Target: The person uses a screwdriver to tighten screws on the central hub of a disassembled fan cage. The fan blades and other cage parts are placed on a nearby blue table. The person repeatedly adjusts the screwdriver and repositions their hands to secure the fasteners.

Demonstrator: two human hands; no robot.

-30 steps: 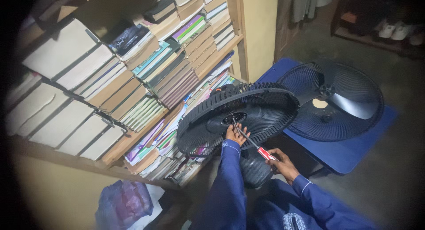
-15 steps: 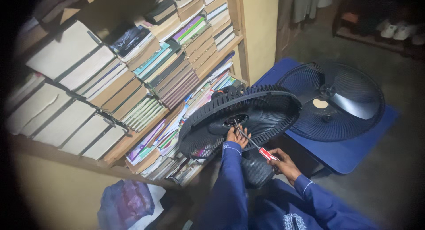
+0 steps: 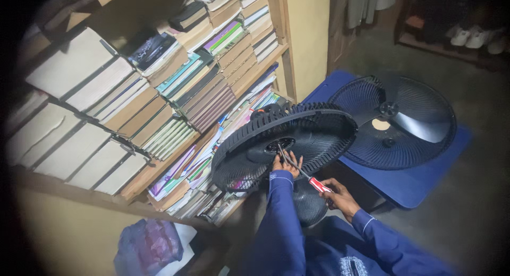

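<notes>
From the head camera, a round black plastic fan guard (image 3: 287, 143) with fine radial ribs and a notched rim tilts in front of the person, its dark hub at the centre. Beneath it sits a rounded, ribbed motor housing (image 3: 308, 201), also black. To the right, a second black grille (image 3: 396, 122) lies flat with a pale fan blade (image 3: 422, 128) on it, both resting on a blue table (image 3: 419, 183).

The room is dim, with a grey floor. A wooden bookshelf (image 3: 154, 90) on the left is packed with leaning books, their pale page edges outward. A crumpled purple bag (image 3: 146, 244) lies on the floor below.

The left hand (image 3: 287, 163), in a blue sleeve, rests its fingers spread against the guard just below the hub. The right hand (image 3: 340, 197) is closed around the red handle of a screwdriver (image 3: 300, 171), whose thin metal shaft points up to the hub.
</notes>
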